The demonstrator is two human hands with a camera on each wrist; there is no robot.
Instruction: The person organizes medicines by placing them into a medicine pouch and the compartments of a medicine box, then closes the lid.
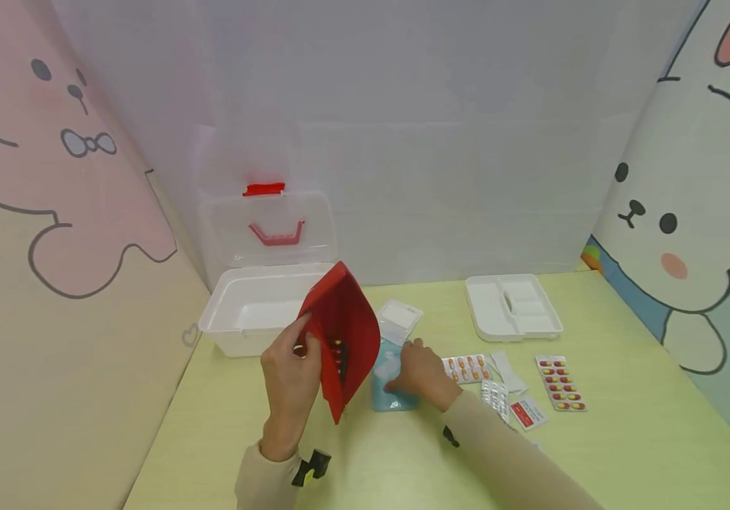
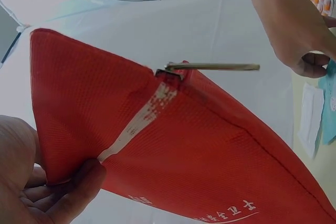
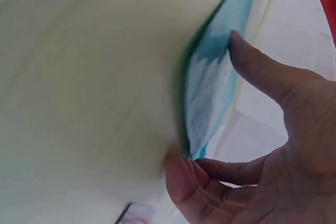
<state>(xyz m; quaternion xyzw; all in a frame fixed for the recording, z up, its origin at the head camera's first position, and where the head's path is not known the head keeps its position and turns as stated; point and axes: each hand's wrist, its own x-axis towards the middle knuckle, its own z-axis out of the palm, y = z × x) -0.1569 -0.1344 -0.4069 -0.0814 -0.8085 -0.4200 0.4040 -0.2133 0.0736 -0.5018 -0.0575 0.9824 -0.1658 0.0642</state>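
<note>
My left hand (image 1: 293,368) grips a red zip pouch (image 1: 358,319) by its edge and holds it upright above the table. Its mouth gapes toward me, and small dark and coloured contents show inside. In the left wrist view a zipper pull (image 2: 215,67) sticks out from the pouch's corner, and white lettering marks its side. Just right of the pouch, my right hand (image 1: 425,372) holds a flat blue packet (image 1: 385,397) with a white pattern. The right wrist view shows the thumb on one edge of the packet (image 3: 212,77) and the fingertips at its other end.
Behind the blue packet lies a white packet (image 1: 401,316). To the right are blister packs (image 1: 561,383), a white strip (image 1: 508,372) and a small red-and-white packet (image 1: 529,412). A lidded white box (image 1: 231,340) stands open at back left, a divided white tray (image 1: 488,319) at back right.
</note>
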